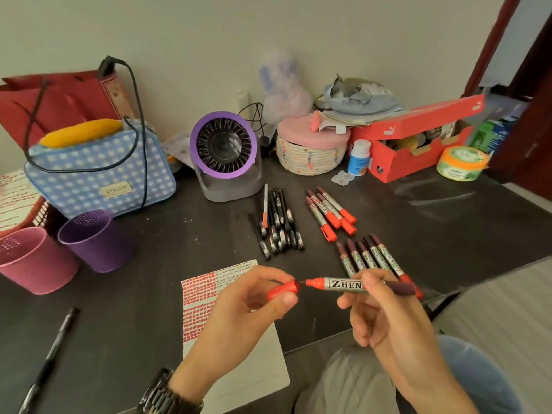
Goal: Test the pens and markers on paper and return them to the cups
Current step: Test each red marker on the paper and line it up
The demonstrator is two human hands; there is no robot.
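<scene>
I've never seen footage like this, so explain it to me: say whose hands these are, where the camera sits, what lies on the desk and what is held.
No machine here: a person works with bare hands, filmed by one wide-angle camera worn on the head, looking down at a dark desk. The left hand pinches a red cap; the right hand holds the uncapped marker, its tip towards the cap. Beneath them lies a paper partly covered with red test marks. Farther back lie a bunch of black pens and two groups of red-capped markers. A pink cup and a purple cup stand at the left. Along the wall is clutter: a purple fan, a checked bag, a red shoebox.
</scene>
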